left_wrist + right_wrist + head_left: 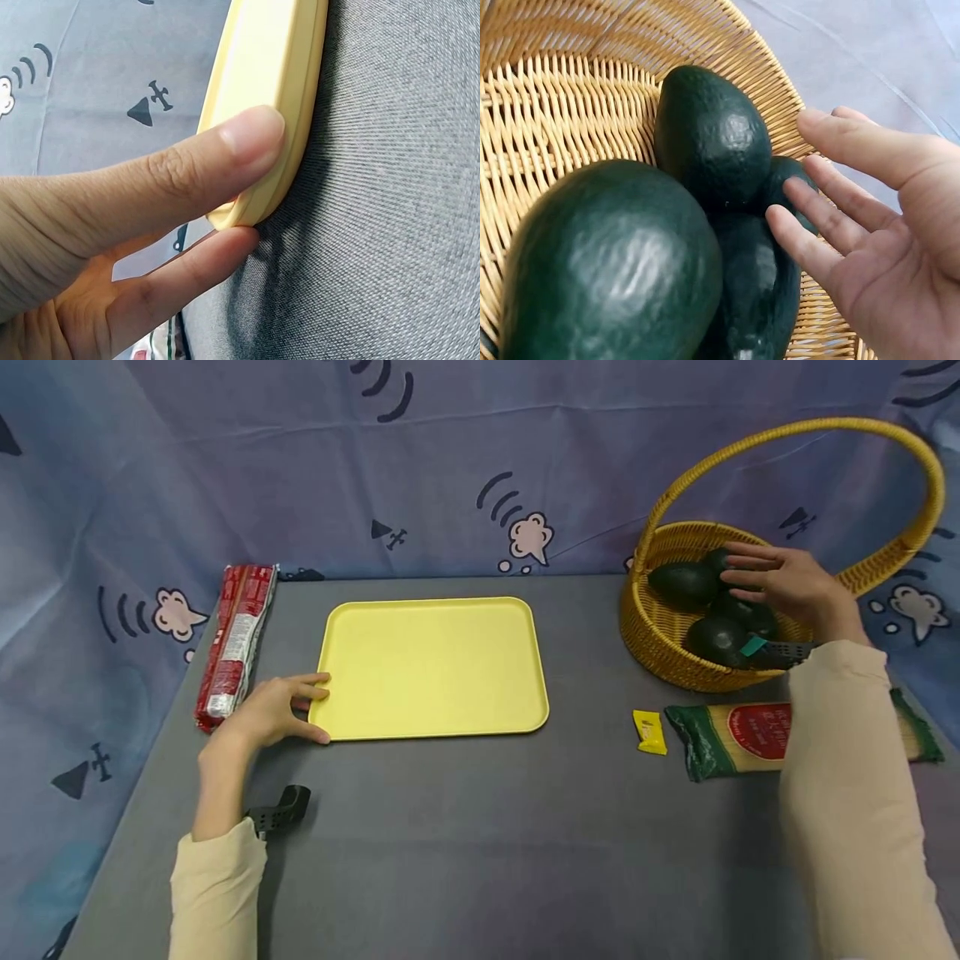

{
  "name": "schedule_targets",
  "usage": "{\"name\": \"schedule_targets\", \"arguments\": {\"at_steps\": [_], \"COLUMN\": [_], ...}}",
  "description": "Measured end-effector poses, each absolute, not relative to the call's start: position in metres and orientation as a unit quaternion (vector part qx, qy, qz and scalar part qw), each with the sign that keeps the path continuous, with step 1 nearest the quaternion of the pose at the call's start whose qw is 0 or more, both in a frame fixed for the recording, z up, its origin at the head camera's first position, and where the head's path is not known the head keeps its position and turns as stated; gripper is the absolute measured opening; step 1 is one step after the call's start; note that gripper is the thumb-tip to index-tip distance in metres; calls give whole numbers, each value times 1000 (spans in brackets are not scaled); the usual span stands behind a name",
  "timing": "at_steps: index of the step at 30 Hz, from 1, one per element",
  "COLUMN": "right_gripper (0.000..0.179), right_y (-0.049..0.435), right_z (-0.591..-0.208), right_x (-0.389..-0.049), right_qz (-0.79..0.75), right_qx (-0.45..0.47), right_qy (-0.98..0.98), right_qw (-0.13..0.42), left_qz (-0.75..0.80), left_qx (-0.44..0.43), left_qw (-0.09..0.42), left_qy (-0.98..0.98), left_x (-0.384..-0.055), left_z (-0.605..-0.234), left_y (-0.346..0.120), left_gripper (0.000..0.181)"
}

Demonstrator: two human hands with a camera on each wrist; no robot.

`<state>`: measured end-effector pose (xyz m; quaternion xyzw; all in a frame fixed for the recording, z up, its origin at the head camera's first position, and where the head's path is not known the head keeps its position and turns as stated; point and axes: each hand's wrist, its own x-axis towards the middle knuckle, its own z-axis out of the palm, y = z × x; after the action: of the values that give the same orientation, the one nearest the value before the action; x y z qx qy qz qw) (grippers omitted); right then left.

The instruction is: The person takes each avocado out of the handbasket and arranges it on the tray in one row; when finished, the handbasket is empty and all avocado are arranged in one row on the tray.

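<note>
At the near left corner of a yellow tray (435, 668), my left hand (266, 714) pinches the rim. Its thumb lies over the edge in the left wrist view, with a finger at the tray's underside (259, 52). On the right, a woven wicker basket (652, 647) holds several dark green avocados (682, 585). My right hand (802, 585) is over the basket, inside the handle's loop, with its fingers spread and nothing gripped. In the right wrist view its fingertips are right beside the avocados at the back, while a large avocado (615, 270) fills the foreground.
A red and silver package (238, 643) lies left of the tray. In front of the basket are a small yellow wrapped packet (649, 732) and a green-ended noodle pack (757, 731), partly under my right sleeve. The basket's tall handle (802, 427) arches above; patterned cloth hangs behind.
</note>
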<state>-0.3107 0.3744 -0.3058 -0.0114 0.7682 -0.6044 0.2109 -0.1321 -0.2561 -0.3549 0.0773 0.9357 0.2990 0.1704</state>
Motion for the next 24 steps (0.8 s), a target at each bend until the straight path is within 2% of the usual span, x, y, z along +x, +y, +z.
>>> {"name": "schedule_targets", "arguments": {"at_steps": [9,15,20,24], "right_gripper": [57,36,36,52], "right_y": [370,368,362,353], "right_z": [-308,-304,-304,-309], "right_x": [-319,-322,-327,-331], "right_qz": [-560,-596,-583,-504], "right_qx": [-24,-33,-56,-66], "right_qy": [795,755,759,821], "right_qw": [231,270,284,260], "left_qz": [302,295,287,293], "left_qx": [89,84,81,85], "left_qw": [158,166,163,164], "left_qy": [936,937,940,938], "left_x": [-128,-130,-130,-131], "left_z": [-357,-353,-352,-354], "left_y": [-258,-257,-258,-257], "left_gripper": [71,70,70,70]}}
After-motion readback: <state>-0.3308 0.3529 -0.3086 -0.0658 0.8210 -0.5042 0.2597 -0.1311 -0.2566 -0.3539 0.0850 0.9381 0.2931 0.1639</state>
